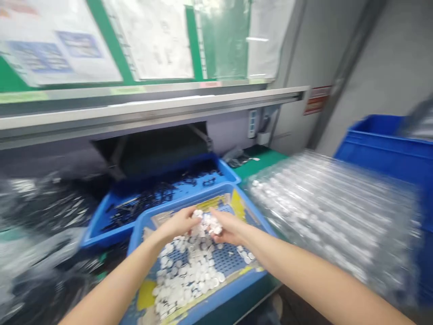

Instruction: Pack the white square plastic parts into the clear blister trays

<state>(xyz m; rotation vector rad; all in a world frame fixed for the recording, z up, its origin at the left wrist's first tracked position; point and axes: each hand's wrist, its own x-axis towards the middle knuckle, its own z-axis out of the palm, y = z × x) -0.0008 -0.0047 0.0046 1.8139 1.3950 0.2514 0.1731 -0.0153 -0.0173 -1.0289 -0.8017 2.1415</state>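
Head view shows our left hand (183, 222) and right hand (229, 227), fingers curled in on one clump of discs (208, 224). It lies between them, about equally near both, over the front tray (233, 289), with no clear long axis. A heap (191, 277) spreads toward that tray's near-left corner. We count two trays, including the rear tray (96, 238); the discs are too many to count.

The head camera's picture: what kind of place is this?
Probably a factory work area for small parts. The nearer blue tray holds lots of small white pieces, the tray behind holds black parts, and papers hang on a green board.
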